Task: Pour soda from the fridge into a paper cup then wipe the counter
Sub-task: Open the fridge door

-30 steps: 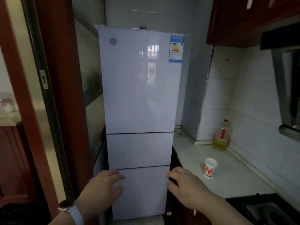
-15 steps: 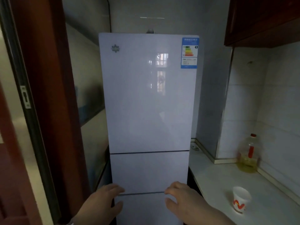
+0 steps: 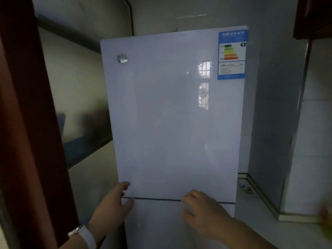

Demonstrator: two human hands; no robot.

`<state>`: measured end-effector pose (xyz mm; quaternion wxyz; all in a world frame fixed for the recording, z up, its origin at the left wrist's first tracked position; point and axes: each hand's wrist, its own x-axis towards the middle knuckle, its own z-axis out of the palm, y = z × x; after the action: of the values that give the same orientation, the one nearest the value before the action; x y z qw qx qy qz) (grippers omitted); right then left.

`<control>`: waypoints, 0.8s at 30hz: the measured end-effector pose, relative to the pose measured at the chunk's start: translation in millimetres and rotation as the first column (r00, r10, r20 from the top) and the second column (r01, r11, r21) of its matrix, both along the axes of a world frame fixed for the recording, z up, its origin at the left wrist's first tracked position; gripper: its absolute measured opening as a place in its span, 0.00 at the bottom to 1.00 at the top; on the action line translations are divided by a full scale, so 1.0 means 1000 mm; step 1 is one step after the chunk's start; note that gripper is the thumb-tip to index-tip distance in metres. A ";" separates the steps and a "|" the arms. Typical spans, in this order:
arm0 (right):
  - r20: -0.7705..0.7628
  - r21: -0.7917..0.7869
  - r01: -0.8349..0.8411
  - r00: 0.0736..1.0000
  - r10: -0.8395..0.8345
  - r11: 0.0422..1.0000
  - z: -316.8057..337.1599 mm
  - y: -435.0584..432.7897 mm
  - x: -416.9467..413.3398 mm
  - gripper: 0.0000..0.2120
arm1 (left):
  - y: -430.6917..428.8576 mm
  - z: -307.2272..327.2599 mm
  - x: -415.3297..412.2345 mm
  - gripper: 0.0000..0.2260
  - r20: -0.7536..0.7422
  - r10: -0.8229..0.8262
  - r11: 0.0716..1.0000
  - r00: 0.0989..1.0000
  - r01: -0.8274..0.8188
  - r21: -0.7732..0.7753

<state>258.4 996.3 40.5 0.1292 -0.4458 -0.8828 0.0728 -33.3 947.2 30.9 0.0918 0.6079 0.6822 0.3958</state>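
A tall white glossy fridge (image 3: 172,114) fills the middle of the view, all its doors closed. My left hand (image 3: 115,205) reaches to the left edge of the upper door, at the seam above the lower door, fingers spread and holding nothing. My right hand (image 3: 201,211) hovers in front of the same seam further right, fingers loosely curled and empty. The paper cup and the soda are out of view.
A dark red door frame (image 3: 30,123) stands close on the left. The white counter (image 3: 260,223) runs beside the fridge at the lower right, against a tiled wall (image 3: 312,141). A dark cabinet (image 3: 312,17) hangs at the top right. A blue energy label (image 3: 231,54) sits on the fridge door.
The view has moved closer to the fridge and tilted up, so the cup and oil bottle left the frame. Both hands rose from the lower seam to the upper door's bottom seam.
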 end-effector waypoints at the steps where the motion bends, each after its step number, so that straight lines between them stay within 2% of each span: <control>1: 0.000 0.029 -0.010 1.000 0.010 1.000 0.006 0.007 -0.001 0.30 | 0.009 0.007 0.001 0.20 0.094 0.032 0.999 0.995 -0.035 0.031; 2: -0.010 0.058 -0.023 1.000 0.023 0.998 0.013 0.013 -0.003 0.27 | 0.018 0.015 0.002 0.20 0.170 0.054 0.997 0.984 -0.064 0.052; 4: -0.011 0.123 -0.048 0.999 0.050 0.991 0.027 0.026 -0.009 0.28 | 0.035 0.034 0.003 0.19 0.314 0.077 0.992 0.946 -0.105 0.073; 7: 0.030 0.221 -0.098 0.995 0.094 0.970 0.047 0.044 -0.023 0.41 | 0.061 0.056 -0.003 0.18 0.488 0.102 0.981 0.867 -0.169 0.095; 11: 0.031 0.328 -0.115 0.993 0.111 0.938 0.063 0.069 -0.048 0.41 | 0.088 0.067 -0.019 0.22 0.525 0.155 0.973 0.837 -0.222 0.067; 17: 0.058 0.430 -0.075 0.997 0.055 0.900 0.065 0.105 -0.086 0.28 | 0.126 0.065 -0.042 0.32 0.638 0.152 0.973 0.755 -0.226 0.036; 24: 0.169 0.579 -0.108 0.986 0.010 0.808 0.055 0.149 -0.137 0.32 | 0.168 0.064 -0.062 0.39 0.674 0.056 0.975 0.736 -0.186 0.122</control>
<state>121.0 1145.0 95.9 0.1878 -0.3609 -0.8829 -0.2345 -95.6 1114.8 94.6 0.2476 0.3863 0.6034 0.6522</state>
